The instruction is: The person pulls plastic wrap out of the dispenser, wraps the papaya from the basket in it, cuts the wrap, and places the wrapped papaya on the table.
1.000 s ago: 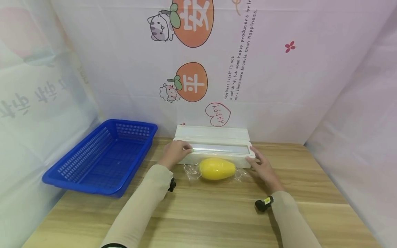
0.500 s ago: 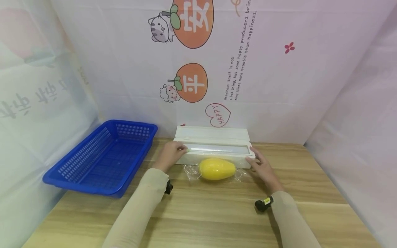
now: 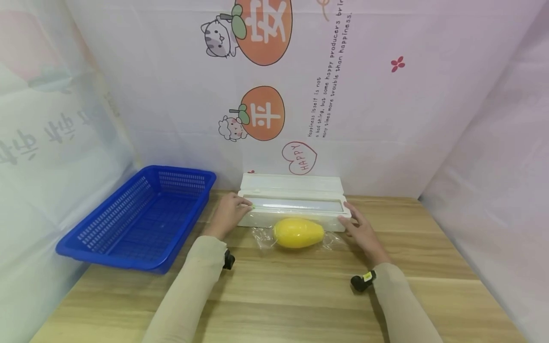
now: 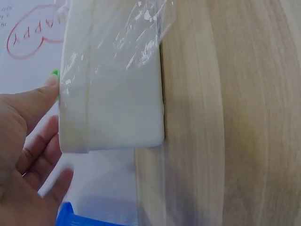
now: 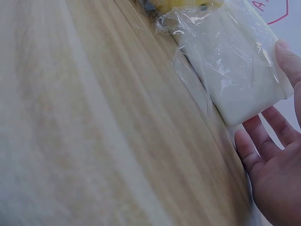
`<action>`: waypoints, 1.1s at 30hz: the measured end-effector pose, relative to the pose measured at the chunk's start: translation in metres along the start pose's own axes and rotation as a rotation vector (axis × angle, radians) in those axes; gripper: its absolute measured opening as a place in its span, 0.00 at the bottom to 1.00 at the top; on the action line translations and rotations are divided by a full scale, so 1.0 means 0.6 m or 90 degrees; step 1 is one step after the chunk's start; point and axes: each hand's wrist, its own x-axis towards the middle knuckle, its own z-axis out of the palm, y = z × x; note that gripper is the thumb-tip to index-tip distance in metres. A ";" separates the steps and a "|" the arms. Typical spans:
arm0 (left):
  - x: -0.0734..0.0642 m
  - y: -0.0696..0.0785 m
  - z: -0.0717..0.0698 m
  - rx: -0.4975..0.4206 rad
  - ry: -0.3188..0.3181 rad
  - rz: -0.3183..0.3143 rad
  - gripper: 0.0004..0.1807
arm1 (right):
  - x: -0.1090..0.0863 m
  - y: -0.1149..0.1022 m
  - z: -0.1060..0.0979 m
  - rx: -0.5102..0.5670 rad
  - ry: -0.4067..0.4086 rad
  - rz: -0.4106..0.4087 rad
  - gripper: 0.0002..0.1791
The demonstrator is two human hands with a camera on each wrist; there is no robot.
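Observation:
A long white cling film dispenser [image 3: 296, 215] stands at the back of the table, its lid [image 3: 291, 182] raised behind it. My left hand [image 3: 227, 214] is at its left end, thumb and fingers pinching a small green slide cutter [image 4: 55, 72] on the top edge. My right hand [image 3: 362, 233] grips the opposite end, thumb on the upper edge and fingers around the end face [image 5: 254, 110]. Clear cling film [image 5: 202, 61] hangs over the dispenser's front. Before it lies a yellow oblong fruit [image 3: 298, 233], with film spreading out at both sides of it.
A blue perforated basket [image 3: 116, 259] stands on the left of the wooden table [image 3: 274, 295], close to the left hand and forearm. A printed white cloth [image 3: 364, 109] rises directly behind the dispenser.
My left hand has slid leftward along the dispenser's top with the green slide cutter, reaching the left end. The right hand stays on the right end; the fruit keeps its place.

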 end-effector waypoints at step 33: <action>-0.020 -0.032 -0.009 -0.096 0.056 -0.049 0.09 | -0.020 -0.043 0.002 0.008 -0.007 0.020 0.40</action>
